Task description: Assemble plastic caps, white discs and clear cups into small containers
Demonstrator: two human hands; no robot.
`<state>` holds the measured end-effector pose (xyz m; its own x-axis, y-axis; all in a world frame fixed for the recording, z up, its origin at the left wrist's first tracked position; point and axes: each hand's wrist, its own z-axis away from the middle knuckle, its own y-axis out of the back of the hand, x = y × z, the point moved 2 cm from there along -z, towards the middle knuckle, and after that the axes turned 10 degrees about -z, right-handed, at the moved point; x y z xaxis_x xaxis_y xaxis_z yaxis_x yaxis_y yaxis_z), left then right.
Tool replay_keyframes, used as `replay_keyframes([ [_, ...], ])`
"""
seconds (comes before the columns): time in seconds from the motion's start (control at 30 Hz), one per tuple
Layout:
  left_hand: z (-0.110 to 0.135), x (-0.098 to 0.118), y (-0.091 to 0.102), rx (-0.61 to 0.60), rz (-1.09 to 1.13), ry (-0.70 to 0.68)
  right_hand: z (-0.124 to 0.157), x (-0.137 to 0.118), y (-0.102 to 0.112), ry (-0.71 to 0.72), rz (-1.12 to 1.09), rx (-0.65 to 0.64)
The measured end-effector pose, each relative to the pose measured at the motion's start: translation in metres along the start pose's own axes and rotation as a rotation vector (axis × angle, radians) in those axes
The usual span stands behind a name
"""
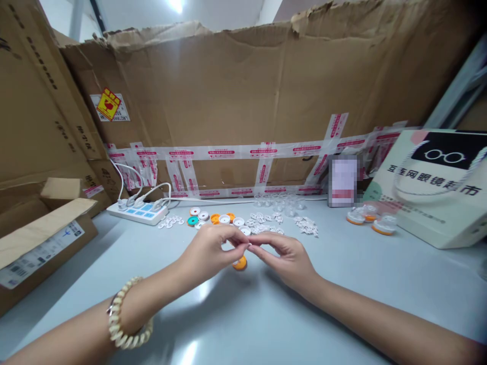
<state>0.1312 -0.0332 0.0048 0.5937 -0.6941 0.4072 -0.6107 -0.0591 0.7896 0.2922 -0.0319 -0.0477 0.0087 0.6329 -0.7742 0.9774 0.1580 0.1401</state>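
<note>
My left hand (213, 252) and my right hand (282, 255) meet over the pale table (243, 314), fingertips pinched together on a small white part I cannot make out. An orange round cap (240, 263) lies on the table just under the left hand's fingers. Behind the hands lie several small round pieces: white discs (239, 221), orange ones (215, 218), a teal one (193, 221), and heaps of tiny white parts (266, 223). A coiled cream band (125, 317) circles my left wrist.
A white power strip (137, 212) with plugged cables sits at the back left. Taped cardboard walls (243, 101) close the back. An open carton (41, 243) stands left. A pale bag with printed glasses (437, 187) stands right, with orange-based clear caps (382, 226) before it.
</note>
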Motion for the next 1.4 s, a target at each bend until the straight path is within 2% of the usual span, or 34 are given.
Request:
replay_keyframes([
  [0.13, -0.001, -0.006, -0.006, 0.008, 0.032, 0.059, 0.001, 0.001, 0.002, 0.008, -0.023, 0.044],
  [0.23, 0.003, -0.016, -0.006, -0.036, 0.001, 0.048, -0.001, 0.005, 0.004, 0.015, 0.054, -0.01],
  [0.33, 0.013, -0.026, -0.005, -0.127, -0.147, -0.103, -0.003, 0.013, 0.004, 0.098, 0.162, -0.152],
  [0.43, 0.027, -0.034, -0.006, -0.247, -0.278, -0.268, -0.004, 0.024, 0.004, 0.113, 0.277, -0.294],
  [0.53, 0.037, -0.041, -0.009, -0.283, -0.376, -0.302, -0.003, 0.031, 0.002, 0.119, 0.334, -0.37],
  [0.67, 0.039, -0.044, -0.013, -0.294, -0.452, -0.33, -0.002, 0.03, 0.0, 0.207, 0.371, -0.444],
  [0.8, 0.039, -0.046, -0.015, -0.293, -0.476, -0.329, -0.001, 0.028, -0.001, 0.248, 0.395, -0.468],
  [1.4, 0.04, -0.044, -0.015, -0.348, -0.448, -0.301, -0.001, 0.026, -0.001, 0.274, 0.439, -0.517],
])
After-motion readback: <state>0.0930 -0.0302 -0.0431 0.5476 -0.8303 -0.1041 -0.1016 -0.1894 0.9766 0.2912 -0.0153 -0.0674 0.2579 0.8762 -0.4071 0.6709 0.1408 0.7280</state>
